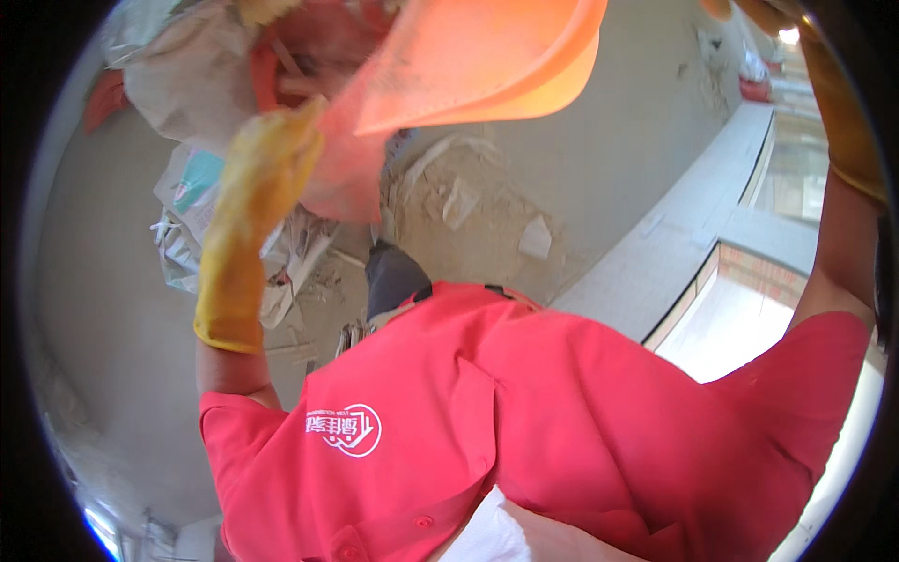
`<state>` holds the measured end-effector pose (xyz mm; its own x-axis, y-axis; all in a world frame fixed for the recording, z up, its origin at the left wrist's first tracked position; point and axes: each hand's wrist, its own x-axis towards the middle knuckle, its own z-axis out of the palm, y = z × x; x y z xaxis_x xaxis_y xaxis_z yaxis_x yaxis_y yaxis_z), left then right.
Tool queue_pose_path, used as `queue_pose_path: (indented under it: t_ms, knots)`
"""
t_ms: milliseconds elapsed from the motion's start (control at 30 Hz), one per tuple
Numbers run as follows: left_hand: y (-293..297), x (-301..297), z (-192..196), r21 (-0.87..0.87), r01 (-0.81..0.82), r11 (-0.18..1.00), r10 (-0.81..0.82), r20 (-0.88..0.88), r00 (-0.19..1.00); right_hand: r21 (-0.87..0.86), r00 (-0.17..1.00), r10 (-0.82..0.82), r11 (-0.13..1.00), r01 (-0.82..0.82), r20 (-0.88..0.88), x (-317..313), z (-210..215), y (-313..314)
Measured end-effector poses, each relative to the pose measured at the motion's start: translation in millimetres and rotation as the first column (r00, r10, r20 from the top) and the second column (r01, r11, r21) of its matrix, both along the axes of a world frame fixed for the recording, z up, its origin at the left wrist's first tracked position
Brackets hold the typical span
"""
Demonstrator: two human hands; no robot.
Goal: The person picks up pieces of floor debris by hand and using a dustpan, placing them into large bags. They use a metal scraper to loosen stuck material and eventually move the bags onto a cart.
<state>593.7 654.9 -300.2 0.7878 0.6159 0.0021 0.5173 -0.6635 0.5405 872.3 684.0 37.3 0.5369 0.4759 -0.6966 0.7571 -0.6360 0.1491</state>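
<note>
Orange scoop point(482, 70) over red bag point(346, 183), L hand point(267, 173) at bag's side

The scoop's up top, ctr, tilted, w/ its broad curved lip toward the R; dark smudges mark its face, and the upper end's cut off by the frame. It overlaps the bag in view; can't tell if they touch. The bag stands just L of it, mouth up, w/ bits showing inside.

Your L hand, in a yellow glove, is at the bag's L side, fingers bunched near the rim. Too blurry to tell if they're clamped on it. Your R hand point(773, 17), also gloved yellow, is raised at the top R edge, partly cut off; can't tell if its fingers are apart or tog. or what they hold.

L of the bag, a pale sack point(192, 80); below that, a plastic bag point(195, 183) w/ a teal patch, near your L wrist. Rubble point(459, 206) w/ pale scraps lies on the grey floor point(609, 155), R of the bag. Your dark trouser leg point(393, 279) shows below it. Farther R, a long pale ledge point(637, 258). Your red shirt point(581, 403) fills the lower ctr.
</note>
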Motion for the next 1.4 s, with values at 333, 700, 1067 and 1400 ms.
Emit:
queue_pose_path:
  t_ms: [333, 700, 1067, 1400]
  knots:
    - [-101, -9, 28, 0.151, -0.212, 0.965, 0.173, 0.238, 0.956, 0.079, 0.812, -0.260, 0.933, 0.350, -0.523, 147, -126, -333]
    - [-351, -57, -17, -0.279, -0.372, 0.885, 0.365, -0.076, 0.928, -0.430, -0.099, -0.769, 0.241, 0.870, -0.631, 129, -379, -744]
    - [-556, -25, -58, -0.878, -0.460, 0.133, 0.262, -0.416, 0.871, -0.519, -0.257, -0.776, 0.103, 0.849, -0.576, 0, -446, -715]
    - [-609, -56, -98, -0.721, 0.062, -0.690, 0.622, -0.548, 0.559, -0.595, -0.009, -0.777, 0.474, 0.649, -0.629, -122, -445, -653]
